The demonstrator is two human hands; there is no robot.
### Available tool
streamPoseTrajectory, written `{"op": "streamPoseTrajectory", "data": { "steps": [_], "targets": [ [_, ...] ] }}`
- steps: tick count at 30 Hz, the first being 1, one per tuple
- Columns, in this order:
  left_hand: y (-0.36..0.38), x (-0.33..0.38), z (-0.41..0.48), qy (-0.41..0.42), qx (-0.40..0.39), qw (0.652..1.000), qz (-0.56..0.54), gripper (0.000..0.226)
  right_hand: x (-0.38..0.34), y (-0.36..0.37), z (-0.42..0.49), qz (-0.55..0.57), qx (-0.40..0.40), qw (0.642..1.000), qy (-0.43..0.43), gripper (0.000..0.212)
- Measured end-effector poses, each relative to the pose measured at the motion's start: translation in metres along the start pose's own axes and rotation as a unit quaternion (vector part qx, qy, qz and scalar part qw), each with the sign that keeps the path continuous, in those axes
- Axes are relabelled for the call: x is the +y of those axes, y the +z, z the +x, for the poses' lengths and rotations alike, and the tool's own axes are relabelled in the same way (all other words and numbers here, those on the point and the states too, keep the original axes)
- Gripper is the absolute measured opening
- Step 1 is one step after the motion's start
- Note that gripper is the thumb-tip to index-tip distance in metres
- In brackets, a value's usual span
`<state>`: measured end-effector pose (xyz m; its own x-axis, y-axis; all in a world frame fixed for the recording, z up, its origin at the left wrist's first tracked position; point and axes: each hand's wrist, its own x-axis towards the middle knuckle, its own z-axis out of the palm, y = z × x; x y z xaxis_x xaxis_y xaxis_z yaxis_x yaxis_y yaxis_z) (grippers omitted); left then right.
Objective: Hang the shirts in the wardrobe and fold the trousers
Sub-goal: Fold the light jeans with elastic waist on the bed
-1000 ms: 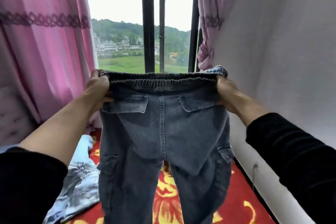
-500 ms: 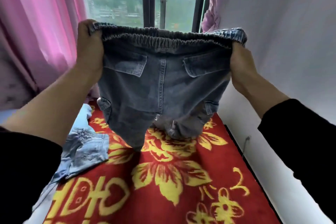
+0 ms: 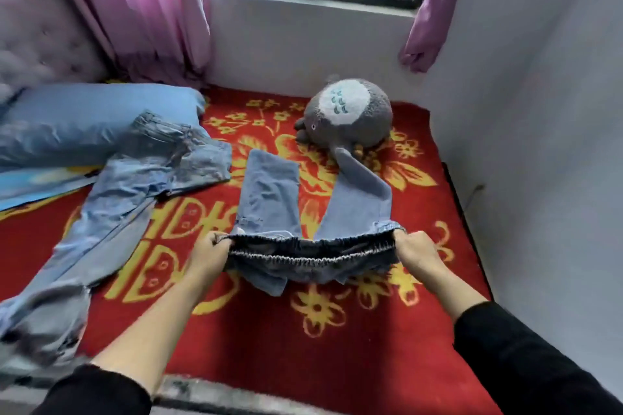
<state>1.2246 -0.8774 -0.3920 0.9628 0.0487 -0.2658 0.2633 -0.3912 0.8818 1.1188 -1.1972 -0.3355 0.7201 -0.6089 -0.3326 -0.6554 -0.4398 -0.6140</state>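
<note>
A pair of grey-blue denim trousers [image 3: 269,195] lies stretched away from me on the red bed cover [image 3: 303,347], legs spread toward the window. My left hand [image 3: 209,256] grips the left end of the elastic waistband. My right hand [image 3: 416,254] grips the right end, and the waistband is pulled taut between them just above the cover. A second, lighter pair of jeans [image 3: 111,212] lies crumpled on the left of the bed.
A grey plush toy [image 3: 347,114] sits near the far end, touching the right trouser leg. A blue pillow [image 3: 84,121] lies at the left by a padded headboard. Pink curtains [image 3: 135,10] hang beside the window; a white wall [image 3: 539,145] borders the right.
The trousers went from being held up in front of the window to being lowered onto the bed, legs flung forward. Both hands came down with the waistband and my view tilted down.
</note>
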Motion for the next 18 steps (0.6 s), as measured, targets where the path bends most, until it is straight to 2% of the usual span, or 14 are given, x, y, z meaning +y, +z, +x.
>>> {"op": "streamPoseTrajectory", "data": {
  "steps": [1,3,6,9,10,13,15,18],
  "targets": [
    [-0.003,-0.022,-0.017,-0.011,-0.031,0.997,0.071,0.009,0.019,0.009,-0.009,-0.087,-0.035,0.996,-0.009,0.058],
    [-0.008,-0.061,-0.045,-0.027,-0.105,0.974,0.201,0.014,0.052,0.023,-0.031,-0.252,-0.086,0.964,-0.019,0.041],
    [-0.013,-0.100,-0.081,-0.039,-0.181,0.927,0.327,0.014,0.094,0.047,-0.058,-0.394,-0.148,0.906,-0.034,0.036],
    [-0.018,-0.129,-0.099,-0.046,-0.200,0.912,0.354,0.008,0.126,0.074,-0.072,-0.389,-0.232,0.886,-0.098,0.049],
    [-0.021,-0.137,-0.102,-0.047,-0.208,0.900,0.379,0.007,0.133,0.083,-0.076,-0.367,-0.274,0.881,-0.116,0.047],
    [-0.031,-0.170,-0.104,-0.084,-0.243,0.849,0.462,0.005,0.147,0.107,-0.087,-0.341,-0.355,0.863,-0.109,0.014],
    [-0.034,-0.199,-0.104,-0.115,-0.251,0.829,0.485,0.005,0.158,0.131,-0.091,-0.340,-0.376,0.856,-0.098,0.011],
    [-0.028,-0.237,-0.105,-0.128,-0.257,0.824,0.489,0.011,0.176,0.169,-0.092,-0.362,-0.392,0.841,-0.089,0.010]
  ]
}}
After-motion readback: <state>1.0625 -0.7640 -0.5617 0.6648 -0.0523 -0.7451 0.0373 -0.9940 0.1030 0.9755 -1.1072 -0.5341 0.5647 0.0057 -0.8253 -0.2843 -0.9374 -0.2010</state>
